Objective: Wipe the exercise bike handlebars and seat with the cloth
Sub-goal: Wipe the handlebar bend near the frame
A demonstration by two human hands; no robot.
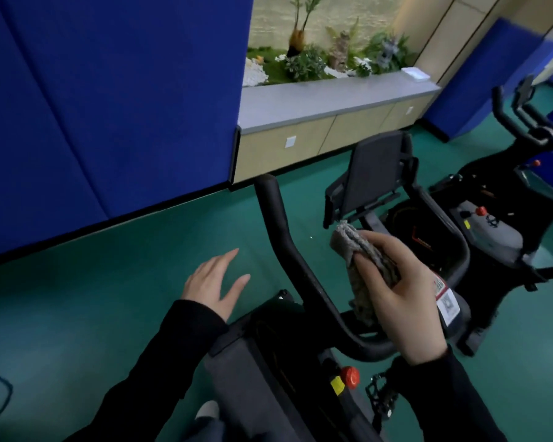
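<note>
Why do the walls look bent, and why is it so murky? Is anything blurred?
Head view: the wide-angle lens bows the blue wall and tilts the room; light is dim on the green floor and handlebars, brighter on the planter; the second bike at the right edge is smeared, the cloth fairly sharp.

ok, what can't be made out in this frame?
Head view only:
- Whether the cloth touches the handlebars: depth is unclear from this angle.
- The label: partly behind the right hand and too blurred to read.
- The seat: cannot be picked out, possibly beyond the bottom edge.
- The neighbouring bike: cut off by the right edge.
</note>
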